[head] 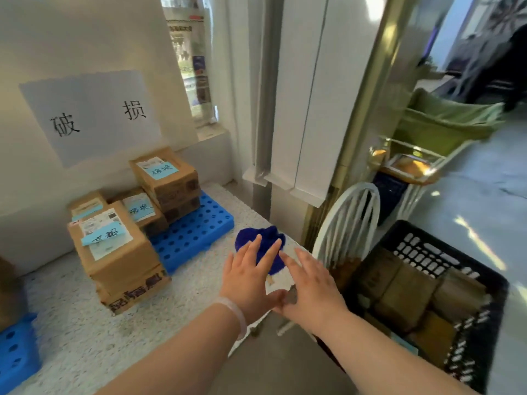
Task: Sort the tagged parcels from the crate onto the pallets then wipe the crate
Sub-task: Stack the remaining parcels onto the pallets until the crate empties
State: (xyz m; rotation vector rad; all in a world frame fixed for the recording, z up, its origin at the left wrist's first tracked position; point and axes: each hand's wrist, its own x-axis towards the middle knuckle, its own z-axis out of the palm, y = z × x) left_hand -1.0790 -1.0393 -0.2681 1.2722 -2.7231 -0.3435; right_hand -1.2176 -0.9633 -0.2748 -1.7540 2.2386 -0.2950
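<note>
Brown cardboard parcels (405,297) fill the black slotted crate (445,252) at right; others stack on the perforated blue pallet (194,235). Left hand (248,275) and right hand (310,292), fingers spread, empty, partly hide a fuzzy blue cloth (256,238).

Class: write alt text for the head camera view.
Two open hands, left hand and right hand, reach toward a blue cloth on a speckled surface. Tagged parcels stack on a blue pallet; a black crate holds more.

Wall sign (91,116): 破损 (handwritten); blue tag (161,170) on parcel (168,181): 破损.
</note>
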